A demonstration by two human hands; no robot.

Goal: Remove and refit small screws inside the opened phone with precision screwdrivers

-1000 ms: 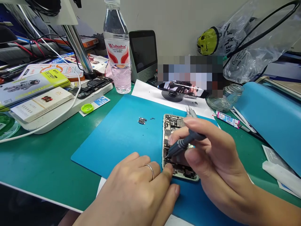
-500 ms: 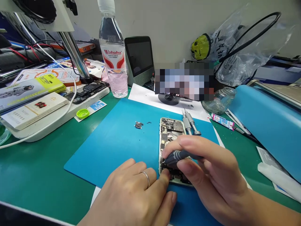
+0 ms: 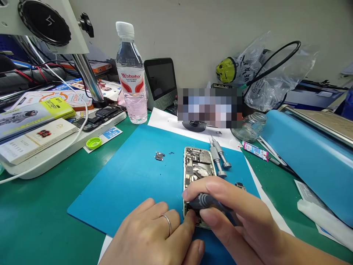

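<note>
An opened smartphone [image 3: 190, 165] lies on the blue mat, its inner boards showing. My left hand [image 3: 154, 235], a ring on one finger, holds the phone's lower part under its index fingertip; its fingers are bent and close together. My right hand [image 3: 242, 213] pinches a dark grey tweezers-like tool [image 3: 205, 200] with a ribbed grip between thumb and index finger, low over the phone. That tool's tip is hidden by the fingers. Two grey screwdrivers [image 3: 219, 156] lie beside the phone. Left of it sits a small dark phone part [image 3: 159, 156] near tiny pieces [image 3: 171, 152].
The blue mat [image 3: 118, 187] covers part of a green table [image 3: 35, 209]. A water bottle [image 3: 132, 84], a small screen device [image 3: 162, 81] and a glass jar [image 3: 250, 127] stand behind. At right are a small black part [image 3: 240, 186] and a blue roll [image 3: 306, 158].
My view has tilted up slightly, so the scene sits lower. The tool's metal tip, visible before, is now behind my fingers. A small black part has come into sight beside my right hand.
</note>
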